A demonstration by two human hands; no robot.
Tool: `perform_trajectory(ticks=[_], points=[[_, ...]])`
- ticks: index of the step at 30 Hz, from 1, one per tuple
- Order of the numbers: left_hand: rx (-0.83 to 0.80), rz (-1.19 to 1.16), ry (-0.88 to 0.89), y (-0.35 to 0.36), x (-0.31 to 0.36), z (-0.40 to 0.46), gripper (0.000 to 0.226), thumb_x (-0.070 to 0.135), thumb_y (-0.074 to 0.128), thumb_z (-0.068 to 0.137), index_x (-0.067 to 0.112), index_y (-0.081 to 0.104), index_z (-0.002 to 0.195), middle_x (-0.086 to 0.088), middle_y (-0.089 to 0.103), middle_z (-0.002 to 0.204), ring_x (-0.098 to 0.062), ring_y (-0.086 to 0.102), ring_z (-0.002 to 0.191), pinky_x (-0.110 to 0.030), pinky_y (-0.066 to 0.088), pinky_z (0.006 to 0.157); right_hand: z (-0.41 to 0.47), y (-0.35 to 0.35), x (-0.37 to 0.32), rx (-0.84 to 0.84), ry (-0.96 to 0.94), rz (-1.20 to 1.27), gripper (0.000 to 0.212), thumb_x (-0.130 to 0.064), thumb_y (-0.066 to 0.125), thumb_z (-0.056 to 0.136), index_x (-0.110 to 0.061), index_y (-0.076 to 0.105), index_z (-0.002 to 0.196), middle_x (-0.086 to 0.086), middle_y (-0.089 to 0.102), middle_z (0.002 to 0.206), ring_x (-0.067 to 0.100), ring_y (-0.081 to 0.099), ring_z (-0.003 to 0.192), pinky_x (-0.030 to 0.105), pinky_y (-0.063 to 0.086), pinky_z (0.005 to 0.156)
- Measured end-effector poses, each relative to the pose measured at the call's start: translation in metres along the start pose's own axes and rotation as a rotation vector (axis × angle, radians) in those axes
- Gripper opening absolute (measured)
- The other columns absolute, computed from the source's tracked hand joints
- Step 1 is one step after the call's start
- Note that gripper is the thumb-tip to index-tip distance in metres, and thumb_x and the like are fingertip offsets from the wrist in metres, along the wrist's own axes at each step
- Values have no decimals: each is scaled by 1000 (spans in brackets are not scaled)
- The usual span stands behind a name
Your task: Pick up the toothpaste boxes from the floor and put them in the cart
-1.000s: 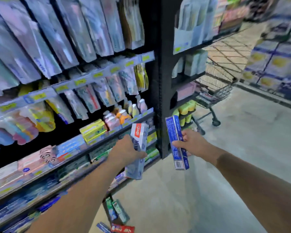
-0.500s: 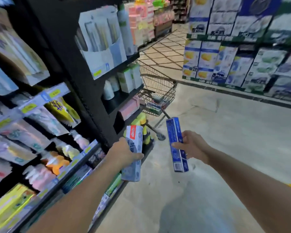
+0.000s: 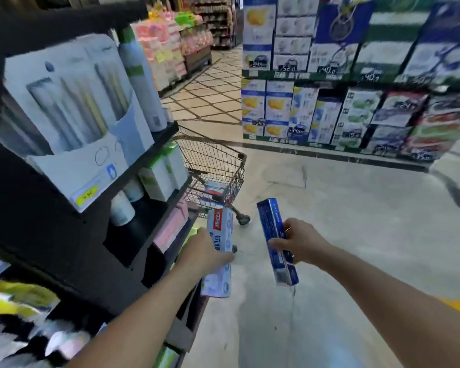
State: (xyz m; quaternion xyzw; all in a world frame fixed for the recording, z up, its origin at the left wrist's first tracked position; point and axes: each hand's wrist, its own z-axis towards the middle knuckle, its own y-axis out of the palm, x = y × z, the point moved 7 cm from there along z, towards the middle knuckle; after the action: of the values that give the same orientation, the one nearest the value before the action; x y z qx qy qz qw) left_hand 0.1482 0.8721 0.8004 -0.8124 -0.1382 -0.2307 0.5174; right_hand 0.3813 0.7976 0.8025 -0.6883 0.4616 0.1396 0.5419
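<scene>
Toothpaste boxes are gripped one per hand, long axes near upright: the pale box (image 3: 219,251) by the left hand (image 3: 205,254), the blue box (image 3: 276,241) by the right hand (image 3: 300,245). The cart (image 3: 215,166) is seen ahead and slightly left, nearer the left hand

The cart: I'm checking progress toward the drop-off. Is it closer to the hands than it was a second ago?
Yes. The cart, parked by the black shelf end, now sits just beyond the left hand and right hand; earlier it was far up the aisle.
</scene>
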Motion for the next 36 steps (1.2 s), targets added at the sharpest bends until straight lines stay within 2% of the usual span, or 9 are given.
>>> perform_trajectory(ticks=[6, 12, 17, 20, 23, 26, 31, 34, 36], points=[[-51, 31, 79, -7, 33, 77, 59, 54, 80, 60, 22, 56, 103, 3, 68, 92, -16, 68, 76, -38, 61, 68, 55, -20, -10, 38, 41, 78, 33, -28, 78, 81, -14, 56, 100, 10, 67, 95, 25, 71, 79, 44, 62, 62], [-70, 60, 105, 2, 76, 154, 61, 51, 82, 66, 17, 53, 107, 1, 66, 98, -17, 65, 80, -31, 57, 66, 121, -55, -1, 57, 72, 148, 38, -30, 80, 79, -13, 56, 102, 11, 68, 93, 27, 72, 77, 47, 62, 62], [-79, 72, 116, 14, 131, 219, 55, 50, 81, 72, 18, 55, 107, 4, 62, 91, -13, 63, 74, -27, 52, 56, 189, -101, 11, 37, 43, 149, 31, -27, 79, 82, -15, 55, 97, 11, 68, 93, 26, 72, 77, 45, 62, 63], [-71, 58, 91, 18, 164, 252, 53, 49, 82, 72, 16, 57, 105, 3, 65, 87, -12, 64, 71, -25, 47, 49, 230, -138, 14, 10, 28, 130, 30, -27, 79, 82, -16, 54, 95, 11, 68, 92, 25, 72, 76, 44, 62, 63], [-63, 48, 61, 21, 189, 285, 64, 57, 81, 67, 14, 55, 107, 1, 66, 89, -16, 66, 75, -27, 48, 51, 273, -169, 14, -12, 14, 92, 32, -28, 80, 81, -15, 54, 95, 10, 67, 91, 25, 71, 74, 44, 62, 60], [-35, 36, 47, 20, 209, 316, 63, 55, 81, 66, 15, 55, 107, 1, 66, 90, -15, 66, 74, -25, 48, 50, 311, -191, 9, -28, -16, 61, 31, -29, 79, 82, -15, 54, 94, 12, 68, 92, 26, 71, 75, 45, 62, 61], [-17, 19, 14, 15, 226, 364, 61, 56, 81, 64, 18, 60, 106, 3, 69, 91, -13, 69, 76, -30, 59, 59, 365, -203, -2, -82, -33, 30, 29, -29, 78, 83, -18, 53, 91, 9, 67, 90, 23, 70, 75, 41, 62, 61], [-7, -1, -19, 10, 228, 397, 59, 55, 82, 68, 17, 59, 107, 3, 68, 90, -11, 66, 71, -22, 49, 46, 398, -202, -12, -105, -38, 8, 30, -29, 79, 82, -17, 52, 90, 10, 66, 90, 25, 70, 75, 41, 62, 61], [-18, -21, -35, 8, 225, 420, 60, 56, 81, 66, 18, 60, 107, 4, 69, 90, -10, 66, 71, -21, 47, 46, 423, -199, -21, -125, -38, -17, 32, -30, 79, 82, -14, 54, 93, 11, 67, 89, 25, 70, 75, 41, 62, 60]])
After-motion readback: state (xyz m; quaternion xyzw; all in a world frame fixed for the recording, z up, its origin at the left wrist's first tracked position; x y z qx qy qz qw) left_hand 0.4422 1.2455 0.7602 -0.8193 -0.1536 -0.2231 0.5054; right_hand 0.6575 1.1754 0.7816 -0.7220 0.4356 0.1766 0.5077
